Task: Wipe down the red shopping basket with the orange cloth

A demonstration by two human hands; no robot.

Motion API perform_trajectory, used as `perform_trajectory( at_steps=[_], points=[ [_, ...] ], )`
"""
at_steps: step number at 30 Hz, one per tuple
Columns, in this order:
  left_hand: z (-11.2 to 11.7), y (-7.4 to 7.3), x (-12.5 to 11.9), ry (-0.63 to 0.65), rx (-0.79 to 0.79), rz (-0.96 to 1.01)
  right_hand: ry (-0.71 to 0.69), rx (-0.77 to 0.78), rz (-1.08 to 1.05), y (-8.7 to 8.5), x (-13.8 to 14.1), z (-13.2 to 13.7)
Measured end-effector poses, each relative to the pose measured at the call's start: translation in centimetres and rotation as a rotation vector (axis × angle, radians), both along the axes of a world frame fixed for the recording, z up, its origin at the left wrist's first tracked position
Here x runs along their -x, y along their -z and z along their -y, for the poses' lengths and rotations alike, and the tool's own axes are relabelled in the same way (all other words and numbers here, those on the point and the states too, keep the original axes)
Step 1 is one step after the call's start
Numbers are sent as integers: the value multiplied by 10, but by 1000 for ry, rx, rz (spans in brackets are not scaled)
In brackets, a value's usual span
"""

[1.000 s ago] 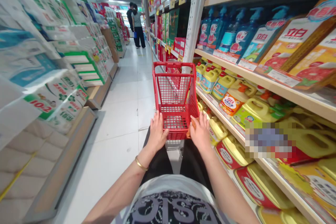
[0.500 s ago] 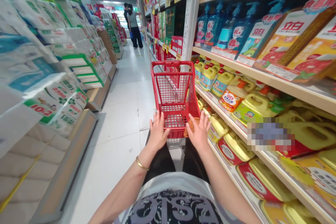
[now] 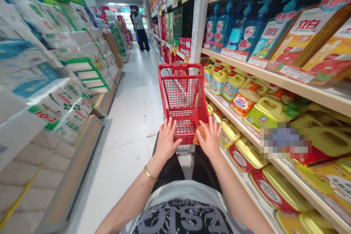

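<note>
Head view: the person is wheeling a small red wire-mesh shopping cart (image 3: pixel 182 95) down a supermarket aisle, and the cart stands straight ahead, close to the right-hand shelf. The left hand (image 3: pixel 166 142) lies on the near rim with its fingers (image 3: pixel 169 126) spread and straight, not curled round the bar. The right hand (image 3: pixel 210 140) rests on the rim's right corner, its fingers likewise splayed, over a small orange thing (image 3: pixel 197 135) that I cannot identify. A thin gold bangle (image 3: pixel 149 173) sits on the left wrist.

The step in hand appears to be pushing with flat palms. Going on would call for a steady, even push that keeps the cart off the wooden shelf of yellow handled detergent jugs (image 3: pixel 233 84) just beside it.

White packs of tissue paper (image 3: pixel 55 98) are stacked along the left, and two people (image 3: pixel 138 25) stand far down the white tiled floor (image 3: pixel 131 117).

Against the earlier frames, both hands sit slightly lower and nearer, the fingers fan out wider, and the cart has barely shifted.
</note>
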State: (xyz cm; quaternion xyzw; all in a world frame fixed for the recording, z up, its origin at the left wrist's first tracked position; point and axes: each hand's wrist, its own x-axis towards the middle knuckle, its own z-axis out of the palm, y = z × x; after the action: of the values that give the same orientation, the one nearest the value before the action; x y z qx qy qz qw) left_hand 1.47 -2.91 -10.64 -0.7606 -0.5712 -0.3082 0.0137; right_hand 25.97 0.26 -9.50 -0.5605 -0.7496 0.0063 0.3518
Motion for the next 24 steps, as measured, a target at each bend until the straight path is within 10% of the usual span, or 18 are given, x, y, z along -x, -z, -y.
perform_trajectory(
  at_steps=[9, 18, 24],
  points=[
    [1, 2, 3, 5, -4, 98, -320, 68, 173, -16, 83, 20],
    [0, 3, -3, -3, -12, 75, 40, 7, 9, 1, 2, 6],
    [0, 5, 0, -8, -18, 96, -160, 52, 130, -7, 62, 14]
  ],
)
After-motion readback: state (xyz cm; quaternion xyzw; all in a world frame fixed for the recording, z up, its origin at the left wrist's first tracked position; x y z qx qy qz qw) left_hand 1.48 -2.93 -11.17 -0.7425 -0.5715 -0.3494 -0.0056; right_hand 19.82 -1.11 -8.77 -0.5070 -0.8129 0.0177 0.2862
